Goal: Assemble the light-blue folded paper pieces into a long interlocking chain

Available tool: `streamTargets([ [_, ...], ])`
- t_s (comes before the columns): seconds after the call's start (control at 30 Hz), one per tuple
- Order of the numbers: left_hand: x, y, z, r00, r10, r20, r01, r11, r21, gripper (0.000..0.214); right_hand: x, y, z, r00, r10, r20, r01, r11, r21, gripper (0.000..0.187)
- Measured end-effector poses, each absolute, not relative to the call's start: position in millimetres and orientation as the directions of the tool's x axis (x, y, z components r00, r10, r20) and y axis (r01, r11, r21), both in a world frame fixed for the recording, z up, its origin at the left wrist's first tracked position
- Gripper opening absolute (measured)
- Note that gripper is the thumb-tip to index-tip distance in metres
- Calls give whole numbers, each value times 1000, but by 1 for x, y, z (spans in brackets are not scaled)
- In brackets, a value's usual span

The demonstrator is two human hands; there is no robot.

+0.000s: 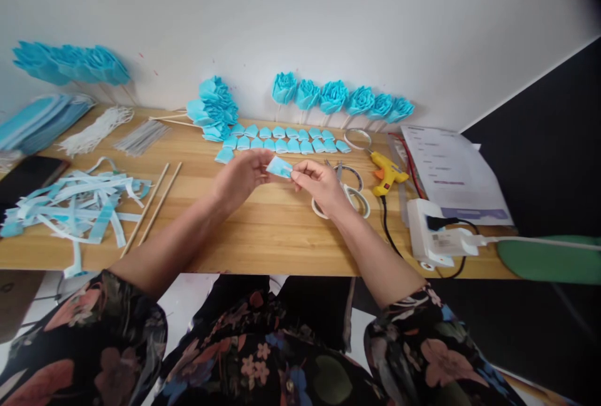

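A small light-blue folded fabric piece [278, 167] is held up over the middle of the table. My right hand [320, 184] pinches its right corner between thumb and fingers. My left hand [244, 175] closes on its left edge, with fingers partly hidden behind it. Just beyond my hands lie two rows of similar folded blue petals [280, 145], and one more petal [224, 155] sits near my left fingers. Scissors with white handles [357, 200] lie partly under my right hand and wrist.
Blue fabric roses on sticks [333, 98] line the wall, with more roses [213, 108] lying left of them. A yellow glue gun [387, 173], tape roll [357, 138] and white power strip [425, 234] stand right. Fabric scraps [89, 196], two wooden sticks [159, 199] and masks [44, 121] lie left.
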State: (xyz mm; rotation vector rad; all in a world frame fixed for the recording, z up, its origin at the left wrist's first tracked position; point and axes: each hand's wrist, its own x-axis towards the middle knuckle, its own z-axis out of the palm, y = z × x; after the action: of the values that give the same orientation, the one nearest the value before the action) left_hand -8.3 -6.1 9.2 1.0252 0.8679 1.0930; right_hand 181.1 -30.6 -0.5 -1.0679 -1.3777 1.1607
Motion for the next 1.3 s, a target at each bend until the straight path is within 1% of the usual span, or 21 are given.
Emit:
streamTargets([
  [0.03,-10,-8,11,178,984,3,-235,40,971,22,181,-30,-1,-98,984,147,30,151,-988,20],
  [0.07,-11,-11,13,104,989,101,-155,-85,984,21,181,-30,-1,-83,986,145,42,149,-988,19],
  [0.1,-12,-15,15,46,973,228,-41,-226,973,20,182,-29,-2,-66,988,141,59,145,-988,19],
  [0.13,-12,-19,17,26,931,364,92,-364,927,20,182,-29,-3,-49,989,137,81,141,-987,19],
  [0.2,-8,-28,20,108,806,581,322,-582,747,18,182,-29,-5,-25,989,144,131,146,-981,20],
  [0.23,-6,-32,20,172,746,643,399,-649,647,17,183,-29,-6,-22,988,155,156,157,-975,20],
  [0.27,-3,-34,19,227,702,675,457,-688,563,15,183,-29,-7,-23,985,169,180,170,-969,20],
  [0.3,0,-35,17,263,679,685,503,-703,503,13,183,-29,-7,-25,983,183,203,184,-962,19],
  [0.37,5,-34,13,280,680,677,577,-683,448,13,183,-30,-7,-29,977,210,244,211,-947,18],
  [0.5,7,-28,6,252,701,667,641,-638,428,12,180,-33,-5,-27,966,258,296,254,-921,15],
  [0.77,4,-25,1,261,690,675,666,-635,392,9,176,-36,-6,-33,927,374,386,357,-851,10],
  [0.93,4,-25,1,259,697,669,655,-635,410,11,177,-37,-5,-45,920,390,417,372,-829,10],
  [1.13,5,-25,1,247,726,642,630,-624,463,15,178,-37,-5,-62,915,398,403,387,-829,10],
  [1.3,5,-24,2,258,723,640,594,-642,485,18,177,-37,-4,-55,933,355,412,345,-843,11],
])
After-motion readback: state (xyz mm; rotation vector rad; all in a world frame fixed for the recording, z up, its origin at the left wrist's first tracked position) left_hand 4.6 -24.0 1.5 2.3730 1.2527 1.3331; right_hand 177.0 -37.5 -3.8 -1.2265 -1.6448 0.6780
